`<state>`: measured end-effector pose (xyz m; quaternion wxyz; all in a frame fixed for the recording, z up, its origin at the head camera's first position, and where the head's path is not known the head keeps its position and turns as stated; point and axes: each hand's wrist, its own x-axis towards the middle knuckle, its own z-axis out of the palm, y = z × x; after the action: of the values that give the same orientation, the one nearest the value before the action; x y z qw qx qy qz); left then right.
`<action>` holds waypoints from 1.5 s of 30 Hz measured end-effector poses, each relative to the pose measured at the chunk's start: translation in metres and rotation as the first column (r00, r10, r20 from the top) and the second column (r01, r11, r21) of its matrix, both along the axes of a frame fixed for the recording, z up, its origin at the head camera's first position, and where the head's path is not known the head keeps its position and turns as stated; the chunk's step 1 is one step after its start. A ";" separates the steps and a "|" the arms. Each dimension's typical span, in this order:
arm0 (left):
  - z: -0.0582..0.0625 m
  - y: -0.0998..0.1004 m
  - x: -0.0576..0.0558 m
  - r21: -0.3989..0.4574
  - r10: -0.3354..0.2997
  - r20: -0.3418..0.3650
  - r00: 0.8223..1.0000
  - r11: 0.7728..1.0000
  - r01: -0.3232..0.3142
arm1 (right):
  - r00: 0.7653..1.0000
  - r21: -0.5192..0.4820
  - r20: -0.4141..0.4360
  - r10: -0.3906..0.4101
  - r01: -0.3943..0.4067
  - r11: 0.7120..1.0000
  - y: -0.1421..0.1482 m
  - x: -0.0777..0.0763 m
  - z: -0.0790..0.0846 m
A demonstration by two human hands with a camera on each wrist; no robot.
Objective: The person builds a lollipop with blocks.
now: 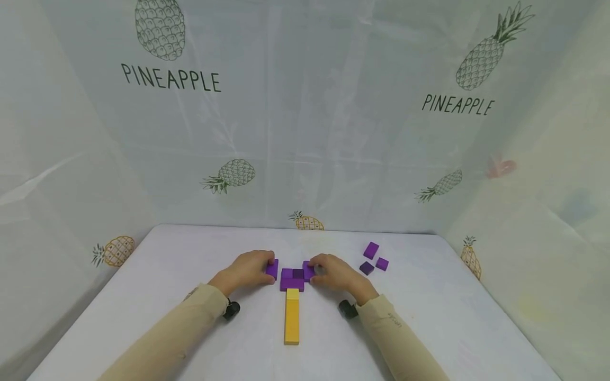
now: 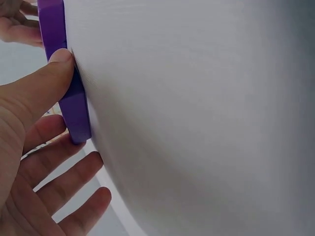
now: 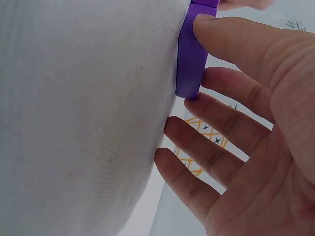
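The left hand [image 1: 249, 269] pinches a purple block [image 1: 272, 269] between thumb and fingers, just left of a small cluster of blocks. On the other side, the right hand [image 1: 333, 272] pinches another purple block [image 1: 307, 271] against the cluster's right side. Between them lie a wide purple block [image 1: 292, 284], a small purple block [image 1: 287, 273] and a dark purple block [image 1: 298, 273]. Below these, a light yellow block [image 1: 293, 294] meets a long orange-yellow block [image 1: 292, 323]. In the right wrist view, the thumb lies on the held purple block [image 3: 191, 59], low at the table surface.
Two loose purple blocks [image 1: 371, 250] [image 1: 382, 263] and a dark purple block [image 1: 366, 268] lie right of the right hand. The white table [image 1: 229, 349] ends at a pineapple-print curtain [image 1: 305, 132] behind and at both sides.
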<state>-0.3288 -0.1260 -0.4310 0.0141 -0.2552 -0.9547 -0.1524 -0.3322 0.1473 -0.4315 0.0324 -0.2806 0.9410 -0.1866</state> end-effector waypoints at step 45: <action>0.001 0.012 -0.004 -0.003 0.030 0.041 0.999 1.000 -0.030 | 1.000 -0.006 0.012 0.007 -0.007 1.000 -0.004 0.005 0.004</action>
<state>-0.3329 -0.1142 -0.4299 -0.0034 -0.2378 -0.9587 -0.1562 -0.3275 0.1434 -0.4274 0.0380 -0.2830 0.9391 -0.1912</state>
